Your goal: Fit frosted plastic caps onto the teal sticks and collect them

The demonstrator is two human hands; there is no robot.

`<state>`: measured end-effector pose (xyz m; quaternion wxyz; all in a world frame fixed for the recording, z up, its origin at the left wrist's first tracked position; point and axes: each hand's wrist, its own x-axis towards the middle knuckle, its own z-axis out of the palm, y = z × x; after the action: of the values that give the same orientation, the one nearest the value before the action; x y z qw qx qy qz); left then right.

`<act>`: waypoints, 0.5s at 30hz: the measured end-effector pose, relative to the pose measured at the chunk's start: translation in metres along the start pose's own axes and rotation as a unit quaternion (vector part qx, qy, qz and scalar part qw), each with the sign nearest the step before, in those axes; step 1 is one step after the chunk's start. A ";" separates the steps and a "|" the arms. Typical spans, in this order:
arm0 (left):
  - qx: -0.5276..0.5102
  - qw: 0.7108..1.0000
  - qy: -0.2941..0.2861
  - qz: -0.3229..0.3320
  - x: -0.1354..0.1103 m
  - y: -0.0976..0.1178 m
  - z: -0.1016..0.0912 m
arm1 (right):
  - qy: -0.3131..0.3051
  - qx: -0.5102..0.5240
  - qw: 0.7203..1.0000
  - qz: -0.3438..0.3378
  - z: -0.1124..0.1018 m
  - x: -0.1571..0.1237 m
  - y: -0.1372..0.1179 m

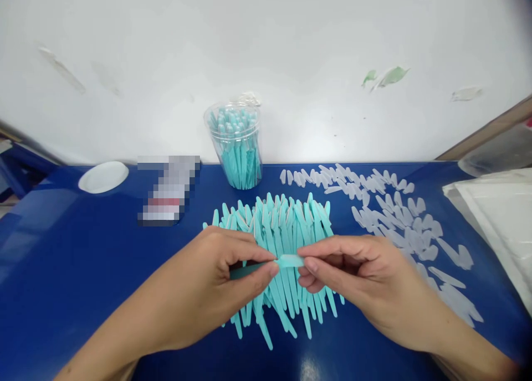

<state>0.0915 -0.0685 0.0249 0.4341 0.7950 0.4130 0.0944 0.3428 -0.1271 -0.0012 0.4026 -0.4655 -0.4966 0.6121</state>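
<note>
My left hand [224, 276] is closed in a pinch on one teal plastic stick [245, 270], held level above a blue table [83, 270]. My right hand [353, 270] pinches a small translucent cap [291, 261] at the stick's right end. The two hands meet fingertip to fingertip over a fanned pile of teal sticks [282, 231] lying on the table. To the right of that pile a spread of loose translucent caps [394, 215] covers the table.
A clear plastic jar [236, 143] packed with upright teal sticks stands at the back centre against a white wall. A white lid [103, 176] lies at the back left. White sheets [499, 215] and a clear bin sit at the right edge.
</note>
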 end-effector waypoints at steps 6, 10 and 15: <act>-0.011 1.000 0.003 0.023 0.003 0.007 0.002 | 0.001 -0.022 1.000 0.003 0.003 0.000 0.003; 0.003 0.995 0.094 -0.018 -0.015 0.000 -0.017 | 0.087 -0.127 0.984 -0.085 0.004 -0.001 0.001; 0.038 0.932 0.316 -0.172 -0.063 -0.031 -0.019 | 0.144 -0.320 0.915 -0.198 0.003 -0.007 0.011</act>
<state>0.0236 -0.0950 0.0261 0.2601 0.6569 0.6625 0.2487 0.3410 -0.1363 -0.0106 0.4120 -0.5452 -0.6844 0.2542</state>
